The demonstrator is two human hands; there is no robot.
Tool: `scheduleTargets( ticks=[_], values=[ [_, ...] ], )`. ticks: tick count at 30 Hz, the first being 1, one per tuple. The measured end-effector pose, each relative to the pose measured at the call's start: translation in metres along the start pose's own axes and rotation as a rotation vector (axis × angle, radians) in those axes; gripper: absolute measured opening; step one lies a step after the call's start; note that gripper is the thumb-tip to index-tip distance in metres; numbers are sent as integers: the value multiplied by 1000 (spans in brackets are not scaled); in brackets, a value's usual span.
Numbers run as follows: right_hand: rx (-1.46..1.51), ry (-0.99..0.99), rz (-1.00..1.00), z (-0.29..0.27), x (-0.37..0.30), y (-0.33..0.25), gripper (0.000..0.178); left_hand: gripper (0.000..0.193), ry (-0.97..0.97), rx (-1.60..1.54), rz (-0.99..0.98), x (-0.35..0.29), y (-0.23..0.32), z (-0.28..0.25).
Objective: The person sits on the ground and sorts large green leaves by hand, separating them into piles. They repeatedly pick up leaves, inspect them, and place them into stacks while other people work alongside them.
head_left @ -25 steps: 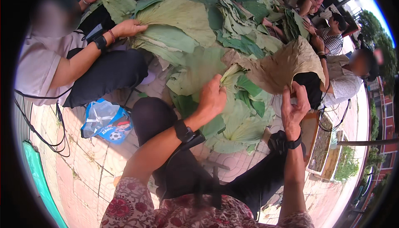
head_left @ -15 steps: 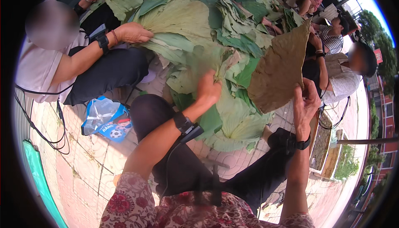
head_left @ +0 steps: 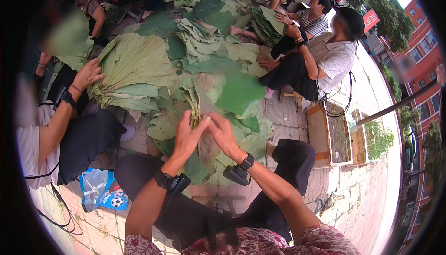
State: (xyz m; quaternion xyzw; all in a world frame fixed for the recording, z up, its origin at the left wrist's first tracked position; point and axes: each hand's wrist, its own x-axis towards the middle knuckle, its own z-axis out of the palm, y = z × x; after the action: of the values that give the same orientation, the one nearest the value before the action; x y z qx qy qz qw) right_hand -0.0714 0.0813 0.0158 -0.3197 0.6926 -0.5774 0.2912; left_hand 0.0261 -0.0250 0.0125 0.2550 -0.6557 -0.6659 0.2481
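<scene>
My left hand (head_left: pixel 186 136) is closed on a folded bundle of dry lotus leaves (head_left: pixel 197 100), which stands up edge-on from the fingers. Against its thumb rest the fingertips of my right hand (head_left: pixel 223 135). Those right fingers are pressed together, and what they pinch, if anything, is hidden. Just beyond and beneath both hands spreads a pile of lotus leaves (head_left: pixel 162 125), pale green and brownish. A fresher, bright green leaf (head_left: pixel 239 92) lies on the pile right of the bundle.
At the left, a co-worker's hand (head_left: pixel 88 74) touches a broad lotus leaf (head_left: pixel 134 59). Another person (head_left: pixel 332 55) sits at the right beside planter boxes (head_left: pixel 320 136). More people and leaves are farther back. A blue-and-white bag (head_left: pixel 103 187) lies on the paving near my left knee.
My hands have come together in front of me. The right hand moved left from the far right; the large brown leaf it held up no longer shows there. The view has shifted.
</scene>
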Motion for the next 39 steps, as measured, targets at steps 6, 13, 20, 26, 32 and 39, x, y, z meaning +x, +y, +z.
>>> scheduleTargets(
  ticks=[6, 13, 20, 26, 32, 39],
  values=[
    [320, -131, 224, -14, 11, 14, 41, 41, 22, 296, 68, -2, -16, -4],
    [232, -69, 434, -71, 10, 81, 31, 42, 192, 402, 242, 3, -10, -8],
    [-546, -346, 341, -144, -94, 289, 16, 36, 140, 161, 96, 1, 12, -19],
    [-274, -72, 579, -98, -143, 416, 14, 35, 80, 21, 71, -3, 27, -19],
    [-255, 50, 668, -94, -123, 418, 17, 36, 59, 35, -9, 13, 26, -16],
    [-120, 261, 722, -83, -142, 432, 39, 33, 120, 36, 35, 7, 34, -19]
  ],
)
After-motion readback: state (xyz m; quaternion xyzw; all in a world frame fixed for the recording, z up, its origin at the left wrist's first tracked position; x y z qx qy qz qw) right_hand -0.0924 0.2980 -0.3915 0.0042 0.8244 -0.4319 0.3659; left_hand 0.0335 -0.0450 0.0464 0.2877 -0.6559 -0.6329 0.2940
